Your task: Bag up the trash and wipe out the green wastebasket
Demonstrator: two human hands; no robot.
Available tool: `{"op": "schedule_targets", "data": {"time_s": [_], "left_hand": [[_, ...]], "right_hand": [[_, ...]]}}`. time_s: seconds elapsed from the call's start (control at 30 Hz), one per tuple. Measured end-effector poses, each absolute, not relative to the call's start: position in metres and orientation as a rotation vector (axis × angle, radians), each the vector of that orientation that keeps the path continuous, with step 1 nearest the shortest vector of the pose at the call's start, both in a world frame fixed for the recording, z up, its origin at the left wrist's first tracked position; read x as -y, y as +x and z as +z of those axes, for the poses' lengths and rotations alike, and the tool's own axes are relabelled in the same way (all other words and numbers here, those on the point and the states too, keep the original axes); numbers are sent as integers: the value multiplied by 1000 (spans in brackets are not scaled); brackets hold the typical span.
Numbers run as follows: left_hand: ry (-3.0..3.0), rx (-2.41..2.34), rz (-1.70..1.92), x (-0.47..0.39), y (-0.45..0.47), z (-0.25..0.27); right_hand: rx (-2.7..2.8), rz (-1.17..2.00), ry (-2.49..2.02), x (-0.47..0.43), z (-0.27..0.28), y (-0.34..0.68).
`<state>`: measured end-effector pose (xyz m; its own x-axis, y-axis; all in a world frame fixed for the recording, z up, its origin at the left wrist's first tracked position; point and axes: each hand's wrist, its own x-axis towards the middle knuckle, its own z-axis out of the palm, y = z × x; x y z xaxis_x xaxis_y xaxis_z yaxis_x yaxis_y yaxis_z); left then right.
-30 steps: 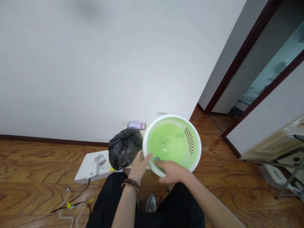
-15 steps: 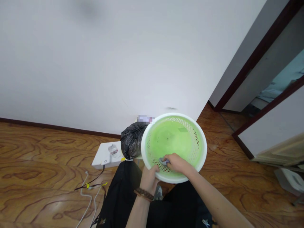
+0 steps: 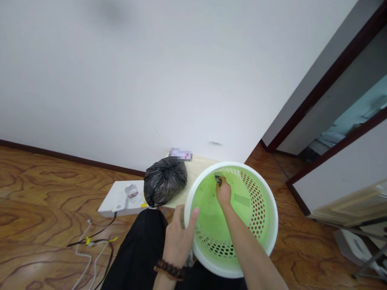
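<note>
A round green plastic basket [image 3: 274,221] with a white rim and perforated walls is tilted toward me over my lap. My left hand [image 3: 178,235] is closed on its left rim, thumb inside and fingers outside. Deep in the basket, my right hand [image 3: 224,192] is closed around a small crumpled grey cloth [image 3: 218,179], pressed near the far left of the inside. Most of the cloth is hidden by the fingers. Small dark specks and a lighter rectangular patch show on the green bottom.
A tied black plastic bag [image 3: 166,180] sits on a pale wooden stool top [image 3: 199,164] left of the basket, beside a blurred-out packet [image 3: 180,154]. Further left are a white box [image 3: 113,195] and loose cables [image 3: 87,241]. A white wall rises ahead; a doorway is at right.
The basket has come nearer and tilted, exposing more of the stool top. My right hand has moved the cloth from the near wall to the far left inside. My left hand has shifted along the rim.
</note>
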<state>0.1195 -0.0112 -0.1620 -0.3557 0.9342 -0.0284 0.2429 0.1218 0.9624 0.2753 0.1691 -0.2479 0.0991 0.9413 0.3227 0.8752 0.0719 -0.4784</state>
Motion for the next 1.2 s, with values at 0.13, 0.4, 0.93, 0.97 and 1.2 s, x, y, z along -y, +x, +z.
{"op": "schedule_targets", "data": {"time_s": [0.13, 0.4, 0.93, 0.97, 1.2], "left_hand": [[1220, -1780, 1391, 6, 119, -172], [817, -1513, 1476, 6, 126, -186], [523, -1483, 1479, 4, 138, -173], [523, -1465, 1490, 4, 140, -173], [505, -1495, 1483, 6, 144, -171]], "right_hand": [[1900, 19, -1646, -173, -285, 268], [2044, -108, -1577, -168, -296, 265], [2424, -36, -1537, -163, -296, 274], [2544, -5, -1455, -162, -297, 271], [2310, -86, -1522, -161, -287, 272]]}}
